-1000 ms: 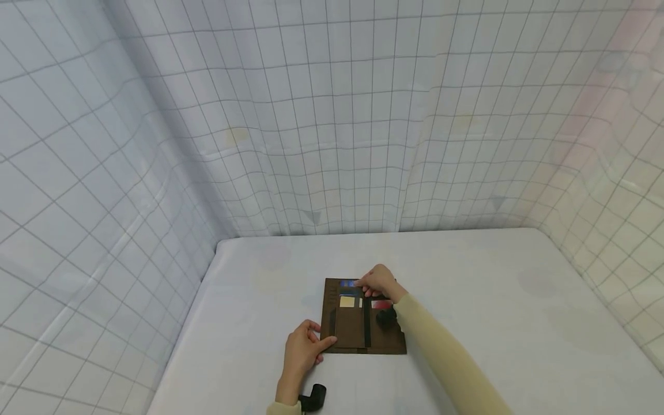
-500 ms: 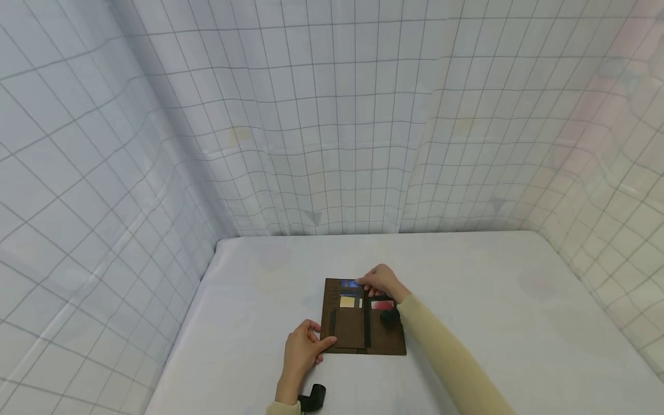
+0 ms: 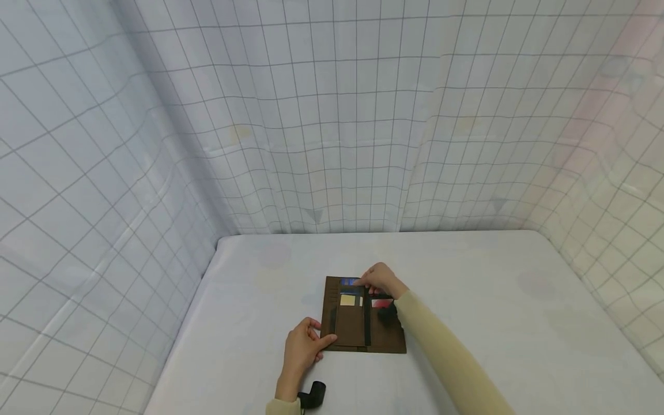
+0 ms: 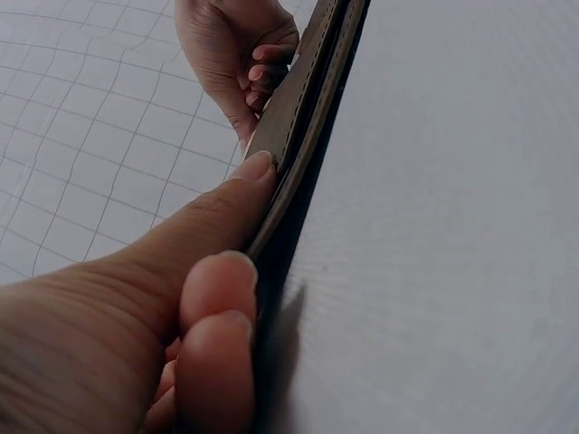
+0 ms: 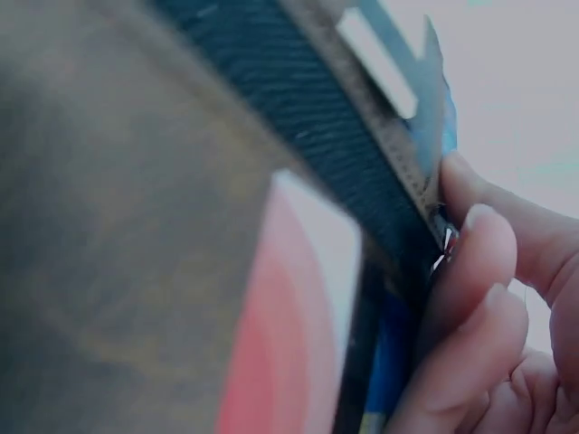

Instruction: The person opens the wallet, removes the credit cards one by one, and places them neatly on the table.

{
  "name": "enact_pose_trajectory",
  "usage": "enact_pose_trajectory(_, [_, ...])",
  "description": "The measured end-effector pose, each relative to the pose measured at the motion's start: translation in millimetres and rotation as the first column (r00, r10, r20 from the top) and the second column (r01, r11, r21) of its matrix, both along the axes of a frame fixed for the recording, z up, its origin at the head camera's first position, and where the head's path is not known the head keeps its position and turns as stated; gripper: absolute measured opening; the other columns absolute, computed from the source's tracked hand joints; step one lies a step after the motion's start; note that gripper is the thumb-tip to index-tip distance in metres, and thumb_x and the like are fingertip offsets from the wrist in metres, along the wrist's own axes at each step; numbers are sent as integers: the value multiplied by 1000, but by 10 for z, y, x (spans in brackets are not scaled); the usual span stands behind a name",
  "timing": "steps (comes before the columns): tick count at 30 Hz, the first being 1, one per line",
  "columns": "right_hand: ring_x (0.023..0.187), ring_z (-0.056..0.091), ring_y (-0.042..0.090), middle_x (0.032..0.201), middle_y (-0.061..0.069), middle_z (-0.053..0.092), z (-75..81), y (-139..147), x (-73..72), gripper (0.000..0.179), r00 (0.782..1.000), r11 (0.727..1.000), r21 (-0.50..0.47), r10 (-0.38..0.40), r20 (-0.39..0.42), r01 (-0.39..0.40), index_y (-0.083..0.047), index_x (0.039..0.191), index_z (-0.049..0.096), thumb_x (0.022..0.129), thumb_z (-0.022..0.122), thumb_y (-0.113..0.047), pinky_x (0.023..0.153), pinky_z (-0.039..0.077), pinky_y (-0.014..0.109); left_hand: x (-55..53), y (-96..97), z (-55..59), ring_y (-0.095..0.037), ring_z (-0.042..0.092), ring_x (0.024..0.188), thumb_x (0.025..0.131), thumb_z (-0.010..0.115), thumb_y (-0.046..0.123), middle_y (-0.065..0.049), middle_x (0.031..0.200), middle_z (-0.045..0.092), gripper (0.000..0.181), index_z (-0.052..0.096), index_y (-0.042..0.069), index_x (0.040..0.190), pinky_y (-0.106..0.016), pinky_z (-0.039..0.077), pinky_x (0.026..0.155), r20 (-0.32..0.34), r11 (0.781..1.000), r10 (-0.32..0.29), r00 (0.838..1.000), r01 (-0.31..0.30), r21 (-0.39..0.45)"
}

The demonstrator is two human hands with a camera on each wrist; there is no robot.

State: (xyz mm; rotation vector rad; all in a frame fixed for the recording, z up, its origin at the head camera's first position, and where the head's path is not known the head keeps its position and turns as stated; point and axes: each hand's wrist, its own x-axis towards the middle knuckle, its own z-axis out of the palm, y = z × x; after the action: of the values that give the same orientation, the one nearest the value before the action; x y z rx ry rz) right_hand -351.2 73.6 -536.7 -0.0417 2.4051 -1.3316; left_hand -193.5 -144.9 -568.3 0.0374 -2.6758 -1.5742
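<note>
A brown wallet (image 3: 350,327) lies spread out on the table in the head view, with cards in its slots. My left hand (image 3: 302,347) pinches its lower left edge, thumb on top and fingers curled at the side, as the left wrist view shows up close. At the top edge, my right hand (image 3: 381,279) pinches the right end of a blue card (image 3: 349,282) that sits in the uppermost slot. Below that slot is a pale yellow card (image 3: 347,300). A red and white card (image 5: 294,334) fills a slot on the right half, beside a black strap (image 5: 298,117).
The table (image 3: 467,300) has a white cover and surrounds the wallet on every side. White gridded curtains (image 3: 353,132) hang behind it and along both sides. A black wrist camera (image 3: 313,395) sits by the left wrist, low over the table.
The right thumb and fingertips shift slightly at the end of the blue card. The left hand and the wallet keep their places.
</note>
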Motion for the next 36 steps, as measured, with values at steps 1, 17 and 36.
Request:
enact_pose_trajectory(1, [41, 48, 9, 56, 2, 53, 2, -9, -4, 22, 1000, 1000, -10, -14, 13, 14, -3, 71, 67, 80, 78, -20, 40, 39, 20, 0, -1, -1, -6, 49, 34, 73, 83, 31, 3, 57, 51, 44, 56, 2, 93, -24, 38, 37, 3, 1000, 0, 1000, 0, 1])
enact_pose_trajectory(17, [39, 46, 6, 50, -1, 50, 13, -71, -6, 31, 990, 988, -80, -131, 59, 135, -8, 58, 59, 83, 74, -16, 39, 38, 18, 3, 11, -1, -8, 49, 33, 73, 83, 30, 2, 58, 50, 44, 55, 2, 93, -27, 40, 37, 2, 1000, 0, 1000, 1, -11])
enact_pose_trajectory(36, [50, 57, 13, 73, 6, 62, 31, -78, 33, 23, 995, 999, -6, -34, -89, 34, -5, 88, 64, 78, 80, -17, 49, 48, 25, -10, -6, 4, -8, 49, 34, 74, 83, 30, 2, 58, 50, 44, 55, 2, 94, -25, 39, 37, 16, 1000, 2, 1000, -2, -7])
